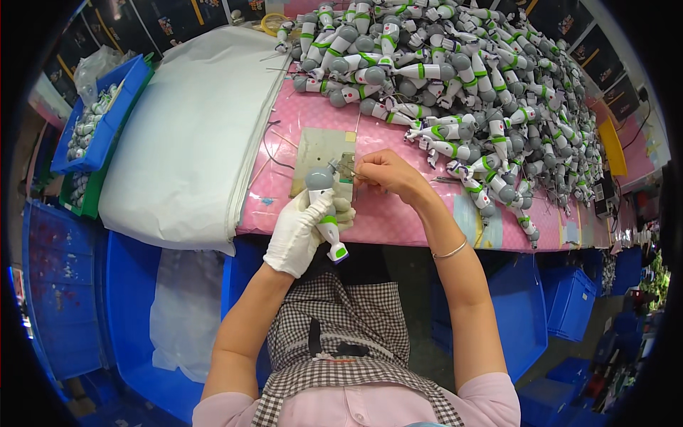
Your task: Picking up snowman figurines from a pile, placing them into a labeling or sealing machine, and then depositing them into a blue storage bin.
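My left hand (302, 229), in a white glove, is closed around a toy arm (330, 226) of white plastic with a grey ball end and a green band. Its ball end points away from me, toward a metal plate (314, 146) lying on the pink table cover, and its foot-like tip hangs toward me. A small metal fixture (346, 166) stands on the plate's right side, just beyond the ball end. Beside that fixture my bare right hand (384, 173) has its fingers pinched together. Whatever lies between those fingertips is too small to name.
A large pile of similar toy arms (491, 92) covers the table's back and right. White sheeting (188, 128) lies at the left, beside a blue crate (117, 117) of small round parts. A thin dark wire (267, 146) curls left of the plate. Blue bins (131, 306) stand below the table.
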